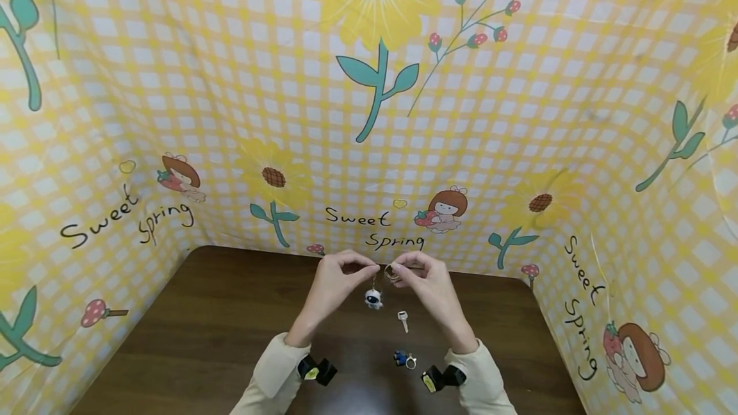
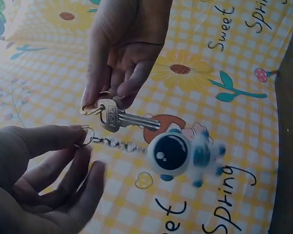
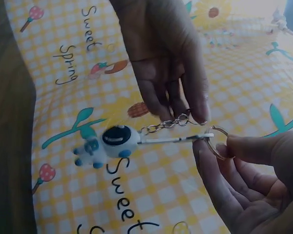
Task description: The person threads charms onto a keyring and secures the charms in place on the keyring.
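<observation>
Between finger and thumb, my left hand [image 1: 339,279] pinches the small ring of a white astronaut keychain [image 1: 373,299]. The astronaut figure [image 2: 172,152] dangles from a short chain [image 2: 117,144] in the left wrist view. My right hand [image 1: 429,284] pinches a metal key ring [image 3: 218,142] that carries a silver key [image 2: 127,117]. The two hands are close together above the table, and the rings sit a small gap apart in the left wrist view. On the table below lie a second key [image 1: 403,321] and a blue figure keychain [image 1: 400,358] with a ring.
The dark wooden table [image 1: 190,338] spreads under both arms. A yellow checked cloth [image 1: 311,82] with sunflowers walls the table at the back and both sides. Black wrist cameras [image 1: 442,378] sit at the cream sleeves [image 1: 484,373].
</observation>
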The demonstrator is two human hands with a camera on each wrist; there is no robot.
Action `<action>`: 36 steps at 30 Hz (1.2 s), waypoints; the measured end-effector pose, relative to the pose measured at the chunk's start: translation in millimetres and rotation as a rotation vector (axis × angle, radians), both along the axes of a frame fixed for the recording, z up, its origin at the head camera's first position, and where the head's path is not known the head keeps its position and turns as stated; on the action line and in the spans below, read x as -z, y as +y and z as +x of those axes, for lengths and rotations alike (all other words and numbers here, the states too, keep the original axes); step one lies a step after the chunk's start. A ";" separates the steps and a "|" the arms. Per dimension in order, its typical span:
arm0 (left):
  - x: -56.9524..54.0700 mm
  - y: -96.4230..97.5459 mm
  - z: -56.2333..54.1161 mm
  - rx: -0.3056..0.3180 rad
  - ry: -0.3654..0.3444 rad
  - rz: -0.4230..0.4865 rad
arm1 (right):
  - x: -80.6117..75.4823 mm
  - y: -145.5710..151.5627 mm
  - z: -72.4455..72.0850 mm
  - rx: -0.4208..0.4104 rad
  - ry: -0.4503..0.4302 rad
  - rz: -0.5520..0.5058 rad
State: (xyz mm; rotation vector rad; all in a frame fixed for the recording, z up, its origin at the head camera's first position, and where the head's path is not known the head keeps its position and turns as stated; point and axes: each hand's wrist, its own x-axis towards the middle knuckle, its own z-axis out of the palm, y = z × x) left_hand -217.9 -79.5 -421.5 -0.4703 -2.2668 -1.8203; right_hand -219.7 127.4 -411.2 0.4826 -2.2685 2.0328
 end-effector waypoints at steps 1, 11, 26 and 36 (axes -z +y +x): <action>1.4 0.4 -1.3 -0.016 0.004 -0.017 | 1.7 -0.3 -1.1 0.012 0.012 0.010; 8.0 2.5 -6.4 0.005 -0.090 0.033 | 14.0 1.2 -9.2 0.115 0.114 0.111; 6.8 5.9 -8.4 0.000 -0.074 0.107 | 16.5 2.7 -12.5 0.025 0.046 0.049; 5.8 7.3 -8.6 0.007 -0.068 0.103 | 17.2 5.4 -12.0 -0.035 0.078 0.075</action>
